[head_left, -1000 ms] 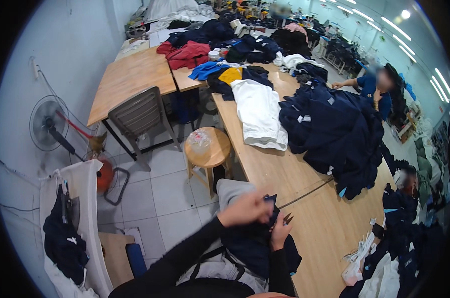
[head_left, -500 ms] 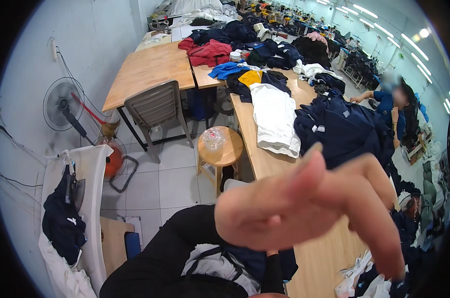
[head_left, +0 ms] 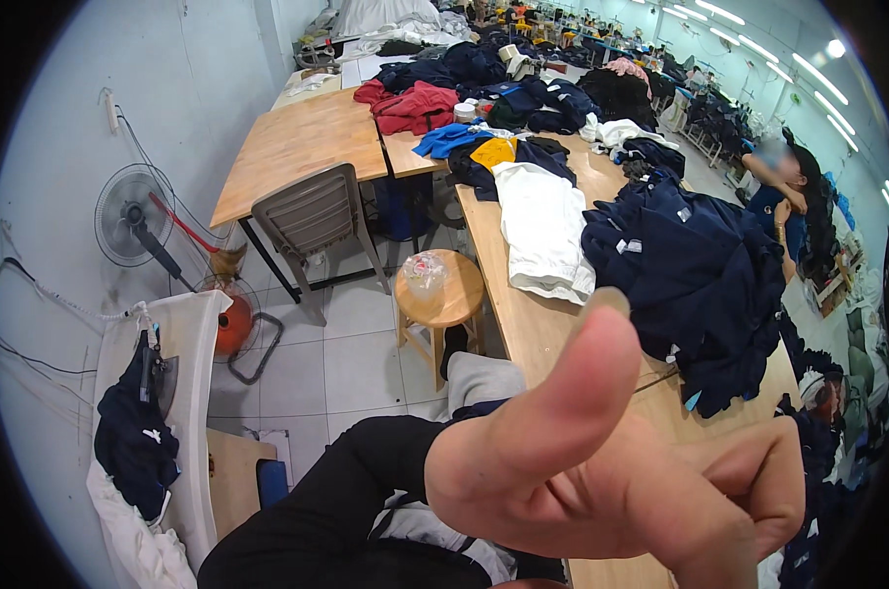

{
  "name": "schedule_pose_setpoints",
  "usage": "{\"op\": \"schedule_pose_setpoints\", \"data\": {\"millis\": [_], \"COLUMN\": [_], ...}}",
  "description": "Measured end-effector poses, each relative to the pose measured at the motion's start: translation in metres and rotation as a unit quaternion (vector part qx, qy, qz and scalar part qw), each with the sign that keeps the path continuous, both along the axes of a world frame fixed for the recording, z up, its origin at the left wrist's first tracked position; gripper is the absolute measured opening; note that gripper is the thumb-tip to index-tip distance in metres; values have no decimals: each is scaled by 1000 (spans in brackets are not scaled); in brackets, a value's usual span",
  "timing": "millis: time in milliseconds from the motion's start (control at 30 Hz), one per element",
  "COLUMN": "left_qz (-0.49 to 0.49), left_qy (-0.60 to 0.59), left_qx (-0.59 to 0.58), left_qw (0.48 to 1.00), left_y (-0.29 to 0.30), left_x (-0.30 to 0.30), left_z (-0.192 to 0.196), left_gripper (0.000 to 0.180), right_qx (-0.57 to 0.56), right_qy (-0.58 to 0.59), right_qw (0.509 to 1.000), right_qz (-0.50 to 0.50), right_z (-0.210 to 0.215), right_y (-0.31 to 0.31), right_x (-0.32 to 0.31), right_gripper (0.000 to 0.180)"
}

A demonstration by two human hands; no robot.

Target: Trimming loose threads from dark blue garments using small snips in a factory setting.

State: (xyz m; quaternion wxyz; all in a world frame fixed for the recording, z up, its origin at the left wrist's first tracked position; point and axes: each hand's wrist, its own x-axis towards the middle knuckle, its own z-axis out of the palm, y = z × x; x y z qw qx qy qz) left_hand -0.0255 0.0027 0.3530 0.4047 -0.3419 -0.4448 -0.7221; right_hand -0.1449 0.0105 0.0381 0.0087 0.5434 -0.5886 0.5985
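Note:
My left hand [head_left: 572, 461] is raised close to the camera with its palm turned toward me. The thumb stands up, the fingers reach right and are bent, and I see nothing held in them. A black sleeve covers my left arm [head_left: 336, 501]. Behind the hand, a large heap of navy garments [head_left: 700, 285] lies on the wooden table [head_left: 513, 339]. White folded garments [head_left: 542, 226] rest beside it, apart from the hand. My right hand does not show; the left hand covers the area in front of me. Light grey cloth [head_left: 484, 378] shows just behind my left wrist.
A round wooden stool [head_left: 442, 304] bears a clear plastic bag or cup [head_left: 425, 275]. Beyond it stand a grey chair [head_left: 312, 221] and another table [head_left: 297, 147]. Fans [head_left: 135, 216] and a white ironing board [head_left: 204, 344] are at left. Another person [head_left: 783, 201] is at right.
My left hand has turned so its thumb points up more steeply, and its fingers have dropped lower. The person at right has raised an arm toward their head. The view has shifted slightly.

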Motion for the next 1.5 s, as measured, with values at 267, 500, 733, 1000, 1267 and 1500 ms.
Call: {"op": "schedule_pose_setpoints", "data": {"millis": [267,500,733,1000,1267,1500], "left_qz": [-55,-92,79,690,623,536], "left_qy": [-7,-7,20,-363,-589,-601], "left_qx": [19,30,-1,-298,-135,98], "left_qw": [998,995,997,550,497,584], "left_y": [4,-2,-22,-129,5,18], "left_x": [1,2,-21,-18,70,88], "left_z": [7,17,-15,-231,-392,-419], "left_gripper": [110,114,101,16,53,48], "right_qx": [42,73,98,131,107,107], "right_qy": [-29,-50,-66,-61,-135,-37], "right_qw": [999,996,992,988,985,992], "right_qz": [12,33,37,46,15,55], "right_z": [-92,-98,-101,-83,-102,-80], "right_y": [27,27,19,11,18,8], "right_x": [-33,-32,-36,-29,-32,-28], "right_gripper": [31,33,35,44,45,46]}}
